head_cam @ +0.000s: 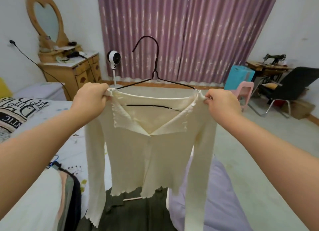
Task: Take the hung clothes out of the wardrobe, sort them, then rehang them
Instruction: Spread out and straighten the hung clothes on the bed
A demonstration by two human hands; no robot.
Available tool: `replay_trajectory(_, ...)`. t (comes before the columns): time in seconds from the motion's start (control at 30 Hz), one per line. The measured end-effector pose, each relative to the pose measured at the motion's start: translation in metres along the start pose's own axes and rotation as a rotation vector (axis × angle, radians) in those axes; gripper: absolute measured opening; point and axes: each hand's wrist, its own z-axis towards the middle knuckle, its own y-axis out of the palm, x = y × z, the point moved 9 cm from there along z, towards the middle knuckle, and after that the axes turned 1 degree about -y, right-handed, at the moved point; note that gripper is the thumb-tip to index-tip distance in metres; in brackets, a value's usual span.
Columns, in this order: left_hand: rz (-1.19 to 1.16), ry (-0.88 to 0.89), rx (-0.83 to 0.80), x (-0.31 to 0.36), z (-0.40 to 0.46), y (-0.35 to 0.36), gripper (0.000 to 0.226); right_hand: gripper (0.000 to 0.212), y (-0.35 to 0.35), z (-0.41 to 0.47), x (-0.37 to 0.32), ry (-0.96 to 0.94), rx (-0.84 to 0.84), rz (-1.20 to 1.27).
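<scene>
A cream ribbed long-sleeved cardigan (pixel 151 154) hangs in front of me on a black wire hanger (pixel 156 61), whose hook points up. My left hand (pixel 91 96) grips the cardigan's left shoulder at the hanger's end. My right hand (pixel 222 101) pinches the right shoulder at the other end. Both sleeves dangle straight down. The cardigan is held in the air above the bed.
On the bed (pixel 72 149) below lie a dark green garment (pixel 138 213), a pile of clothes (pixel 67 187) at left and a lilac cover (pixel 222 199) at right. A dresser with heart mirror (pixel 69 66), a fan (pixel 114 58), purple curtains, a pink stool and a black chair (pixel 291 87) stand beyond.
</scene>
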Motion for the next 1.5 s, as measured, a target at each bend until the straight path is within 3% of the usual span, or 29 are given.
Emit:
replay_trajectory(0.27,0.031,-0.061,-0.029,-0.051,0.065,0.077,0.012,0.018,0.08,0.093,-0.011,-0.043,-0.043,0.016)
replay_trajectory(0.57,0.044,-0.187,-0.233,-0.135,0.056,0.232,0.019,0.013,0.274,0.126,-0.014,-0.044,-0.268,0.012)
replay_trajectory(0.7,0.097,-0.236,-0.327,-0.165,0.045,0.301,0.009,0.013,0.349,0.132,-0.01,0.008,-0.323,0.049)
replay_trajectory(0.83,0.251,-0.095,-0.338,-0.179,0.048,0.357,0.021,0.014,0.408,0.147,0.0,0.059,-0.333,0.078)
replay_trajectory(0.93,0.229,-0.191,-0.385,-0.198,0.052,0.398,0.006,0.013,0.447,0.162,0.007,0.094,-0.325,0.103)
replay_trajectory(1.1,0.058,-0.338,-0.349,-0.22,0.094,0.455,0.017,0.014,0.492,0.224,0.012,0.134,-0.275,0.179)
replay_trajectory(1.2,-0.083,-0.504,-0.369,-0.228,0.119,0.495,0.064,0.061,0.529,0.252,-0.004,0.177,-0.37,0.451)
replay_trajectory(1.27,-0.02,-0.487,-0.467,-0.216,0.098,0.534,0.073,0.073,0.569,0.228,-0.014,0.168,-0.484,0.425)
replay_trajectory(1.4,0.103,-0.279,-0.906,-0.17,-0.049,0.637,0.068,0.065,0.672,0.087,-0.023,-0.037,-0.783,0.174)
replay_trajectory(1.5,0.145,-0.256,-1.182,-0.164,-0.162,0.68,0.081,0.061,0.728,-0.009,-0.009,-0.116,-0.967,0.029)
